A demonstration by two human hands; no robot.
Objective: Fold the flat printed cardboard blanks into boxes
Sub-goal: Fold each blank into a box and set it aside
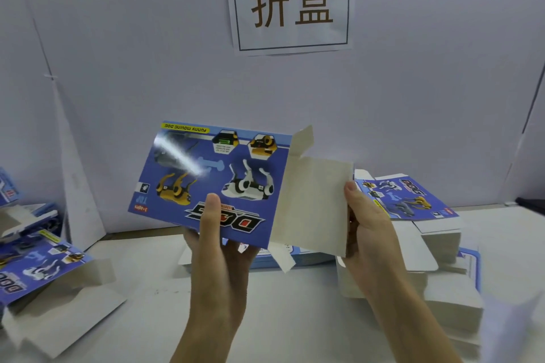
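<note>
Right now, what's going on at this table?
A person is partway through folding a printed cardboard blank into a box, held up above the table. The left hand grips its blue printed panel, thumb on the front. The right hand holds the plain grey panel beside it. More flat blanks lie stacked on the right, and partly folded ones on the left.

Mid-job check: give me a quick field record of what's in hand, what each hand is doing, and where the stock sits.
held item: blue printed blank, lifted above the table, print upside down to the camera
left hand: grips the lower edge, thumb on the printed face
right hand: holds the unprinted side panel at its right edge
fold state: not yet a box
flat stock: stack of flat blanks, table right
other: pile of cartons, table left, fold state unclear
</note>
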